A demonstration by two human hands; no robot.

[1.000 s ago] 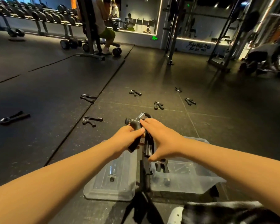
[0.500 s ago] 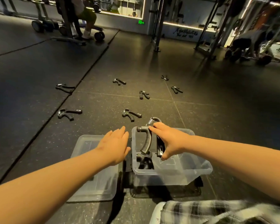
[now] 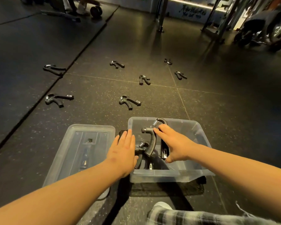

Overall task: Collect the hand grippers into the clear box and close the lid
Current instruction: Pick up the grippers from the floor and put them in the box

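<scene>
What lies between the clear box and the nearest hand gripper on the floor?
Nothing: the head view shows only bare floor between the clear box and that hand gripper.

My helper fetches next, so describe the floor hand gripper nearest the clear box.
Find the clear box on the dark gym floor. Just beyond its far left corner lies a black hand gripper with a silver spring. It is the loose one closest to the box.

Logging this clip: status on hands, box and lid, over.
Left hand open at clear box rim. Right hand holds hand gripper in it. Lid off, lying left of box; seven more grippers on floor.
</scene>
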